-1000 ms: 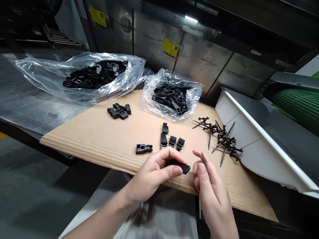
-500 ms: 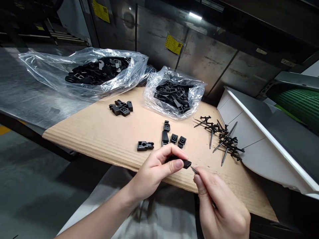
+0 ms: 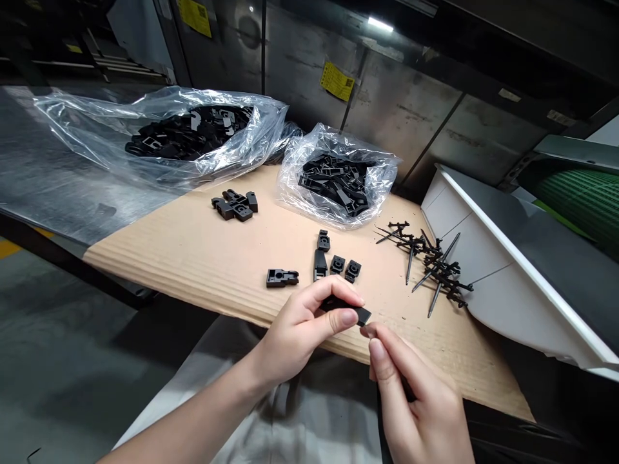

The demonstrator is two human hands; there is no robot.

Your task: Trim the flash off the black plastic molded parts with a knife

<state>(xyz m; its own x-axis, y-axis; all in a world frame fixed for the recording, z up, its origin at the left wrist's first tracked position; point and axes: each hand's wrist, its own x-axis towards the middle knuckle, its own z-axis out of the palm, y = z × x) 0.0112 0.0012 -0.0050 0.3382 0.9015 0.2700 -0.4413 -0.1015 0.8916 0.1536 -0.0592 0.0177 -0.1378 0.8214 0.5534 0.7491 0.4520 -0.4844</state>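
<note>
A black plastic part (image 3: 362, 315) is pinched between the thumb and fingers of my left hand (image 3: 302, 328), over the cardboard's front edge. My right hand (image 3: 418, 393) is closed on a small knife, whose blade (image 3: 370, 332) shows only a little at the fingertips; my fingers hide the handle. These fingertips are right by the part's outer end. Just beyond my left hand lie several loose black parts, among them a long one (image 3: 320, 264) and a square one (image 3: 353, 270). Another black part (image 3: 282, 278) lies to their left.
Cardboard (image 3: 178, 258) covers the tabletop. Clear bags of black parts stand at the back left (image 3: 193, 138) and back middle (image 3: 338, 183). A small pile of black parts (image 3: 236, 205) lies left, thin black sprues (image 3: 430, 261) right, beside a white-edged tray (image 3: 527, 267).
My right hand has shifted slightly left and up, its fingertips closer to the black part, and less of the blade shows. My left hand keeps its grip.
</note>
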